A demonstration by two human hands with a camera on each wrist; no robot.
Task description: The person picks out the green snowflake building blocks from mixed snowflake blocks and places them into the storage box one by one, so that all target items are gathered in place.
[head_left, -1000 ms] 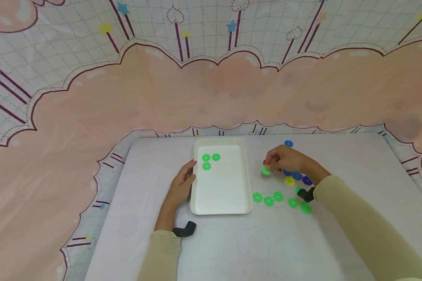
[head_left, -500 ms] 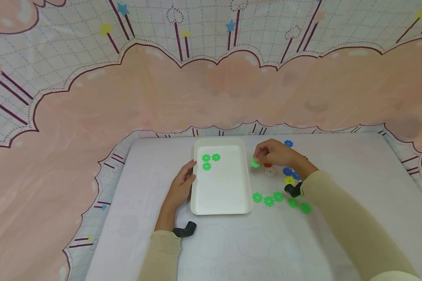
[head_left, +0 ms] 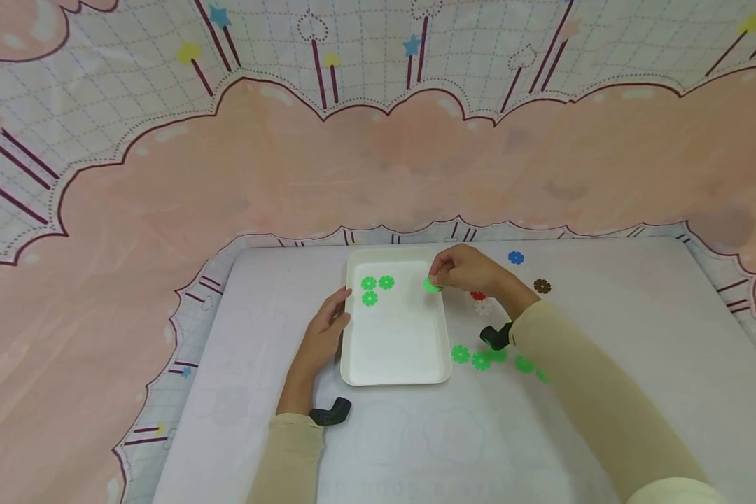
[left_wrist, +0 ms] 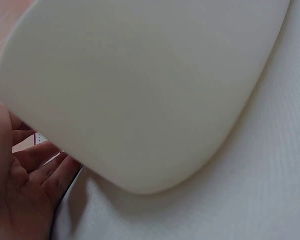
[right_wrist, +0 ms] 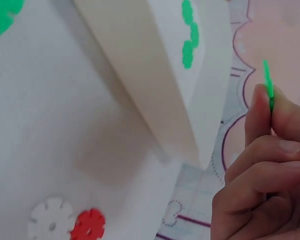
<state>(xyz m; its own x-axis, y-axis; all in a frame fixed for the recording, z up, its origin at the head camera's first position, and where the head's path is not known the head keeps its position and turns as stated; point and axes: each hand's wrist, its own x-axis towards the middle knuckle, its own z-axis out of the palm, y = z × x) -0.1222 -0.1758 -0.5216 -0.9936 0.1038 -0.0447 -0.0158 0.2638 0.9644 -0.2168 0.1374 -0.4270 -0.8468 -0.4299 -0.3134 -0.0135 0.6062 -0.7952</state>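
A white rectangular tray [head_left: 393, 343] lies on the table with three green snowflake discs near its far left corner; one of these is a green disc [head_left: 386, 282]. My left hand [head_left: 320, 336] rests along the tray's left side, fingertips and thumb at the rim. In the left wrist view, the tray wall [left_wrist: 140, 100] partly covers its extended fingers [left_wrist: 62, 177]. Over the tray's right rim, my right hand [head_left: 466, 269] pinches another green snowflake disc [right_wrist: 268, 82] on edge between thumb and index finger, the other fingers curled below.
Several green discs [head_left: 481, 360] lie right of the tray's near corner. Beyond them are a white disc [head_left: 481, 308], a red disc [head_left: 477, 295], a brown disc [head_left: 542, 286] and a blue disc [head_left: 516, 257]. The right sleeve [head_left: 592, 378] covers part of this area.
My right hand has carried the pinched green disc leftward from above the loose discs to the tray's right rim. My left hand and the tray have stayed put.
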